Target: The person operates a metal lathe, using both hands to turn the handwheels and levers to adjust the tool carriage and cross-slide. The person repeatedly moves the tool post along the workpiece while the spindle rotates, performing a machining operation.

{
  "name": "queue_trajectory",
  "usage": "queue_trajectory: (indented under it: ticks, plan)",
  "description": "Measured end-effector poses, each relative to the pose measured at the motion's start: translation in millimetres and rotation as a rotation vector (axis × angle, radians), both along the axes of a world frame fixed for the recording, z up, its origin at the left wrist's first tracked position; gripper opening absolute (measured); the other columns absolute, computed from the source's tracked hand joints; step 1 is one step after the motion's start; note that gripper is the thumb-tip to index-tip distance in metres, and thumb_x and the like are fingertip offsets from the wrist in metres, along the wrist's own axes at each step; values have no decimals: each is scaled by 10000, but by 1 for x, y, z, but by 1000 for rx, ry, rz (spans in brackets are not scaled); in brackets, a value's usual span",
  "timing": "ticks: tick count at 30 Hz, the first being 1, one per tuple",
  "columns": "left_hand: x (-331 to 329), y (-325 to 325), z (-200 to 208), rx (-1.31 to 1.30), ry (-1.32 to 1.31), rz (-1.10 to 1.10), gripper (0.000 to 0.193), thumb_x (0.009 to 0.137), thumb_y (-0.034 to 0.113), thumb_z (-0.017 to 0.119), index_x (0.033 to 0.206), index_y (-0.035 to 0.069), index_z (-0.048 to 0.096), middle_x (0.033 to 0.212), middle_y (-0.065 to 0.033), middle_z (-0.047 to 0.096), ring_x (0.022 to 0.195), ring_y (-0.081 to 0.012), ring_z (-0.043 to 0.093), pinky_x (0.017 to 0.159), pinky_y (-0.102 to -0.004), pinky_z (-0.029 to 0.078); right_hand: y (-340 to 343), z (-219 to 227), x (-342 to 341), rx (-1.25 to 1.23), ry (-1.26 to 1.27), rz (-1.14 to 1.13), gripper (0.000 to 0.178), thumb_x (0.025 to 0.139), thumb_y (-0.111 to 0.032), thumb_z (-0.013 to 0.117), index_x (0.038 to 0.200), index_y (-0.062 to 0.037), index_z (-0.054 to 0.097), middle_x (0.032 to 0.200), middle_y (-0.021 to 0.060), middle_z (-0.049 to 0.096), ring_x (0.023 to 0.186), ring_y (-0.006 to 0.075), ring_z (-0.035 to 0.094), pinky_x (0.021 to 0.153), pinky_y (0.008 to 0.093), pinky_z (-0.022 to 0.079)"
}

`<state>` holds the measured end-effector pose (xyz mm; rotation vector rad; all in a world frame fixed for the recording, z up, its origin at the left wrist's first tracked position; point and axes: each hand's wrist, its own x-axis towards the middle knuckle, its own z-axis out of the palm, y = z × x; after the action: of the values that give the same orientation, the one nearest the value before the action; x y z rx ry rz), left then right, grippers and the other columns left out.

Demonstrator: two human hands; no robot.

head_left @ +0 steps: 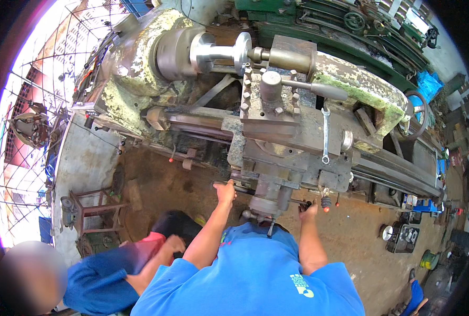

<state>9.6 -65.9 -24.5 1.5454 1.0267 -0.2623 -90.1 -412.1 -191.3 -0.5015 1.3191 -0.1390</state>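
Note:
A large metal lathe fills the middle of the view. In its chuck [175, 54] sits a shiny spool-shaped workpiece [222, 51], whose flanged right end meets the tailstock centre [256, 54]. Below it stands the tool post [271, 87] with its clamping handle [324, 90], on the carriage. My left hand [226, 193] is closed around a handle at the carriage's front left. On the other side of the cross-slide, my right hand [308, 210] is closed on a dark lever, partly hidden by the fingers.
An open-end wrench [326, 136] lies on the carriage. A seated person [108, 274] is close on my left. A rusty metal stand [98, 208] is at the left, a green lathe [334, 31] behind. A black crate of parts [403, 237] sits on the floor at right.

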Motion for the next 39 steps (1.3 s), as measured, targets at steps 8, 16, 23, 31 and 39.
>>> queue_trajectory:
  ticks: [8, 16, 23, 31, 39]
  plan:
    - [8, 10, -18, 25, -10, -6, 703, 875, 205, 603, 1296, -150, 166, 639, -115, 539, 427, -183, 497, 364, -313, 381, -44, 100, -7, -745, -177, -173, 72, 896, -97, 600, 859, -47, 563, 808, 27, 579, 656, 125, 518, 574, 274, 408]
    - [8, 14, -17, 12, 23, -51, 697, 858, 200, 602, 1295, -138, 176, 622, -86, 523, 461, -184, 501, 371, -326, 366, -17, 241, 26, -1195, -258, 232, 127, 882, -131, 654, 888, -10, 618, 755, 6, 583, 652, 97, 513, 578, 269, 419]
    - [8, 19, -25, -38, 23, -71, 706, 866, 226, 579, 1276, -151, 145, 610, -75, 507, 437, -174, 460, 364, -322, 352, 17, 271, 46, -1552, 100, 588, 186, 805, -204, 710, 892, -45, 669, 655, 102, 630, 586, 235, 596, 595, 363, 474]
    - [11, 25, -24, -142, 6, -87, 820, 867, 231, 577, 1324, -185, 39, 603, -65, 493, 440, -166, 450, 373, -326, 351, 17, 273, 45, -1558, 79, 583, 172, 807, -189, 705, 883, -40, 666, 642, 104, 625, 583, 234, 598, 590, 365, 474]
    - [9, 21, -21, -81, 41, -92, 793, 875, 242, 577, 1350, -158, 85, 607, -55, 485, 467, -166, 456, 396, -325, 350, 15, 269, 44, -1559, 49, 539, 158, 803, -179, 709, 863, -40, 664, 616, 85, 604, 559, 204, 577, 567, 347, 462]
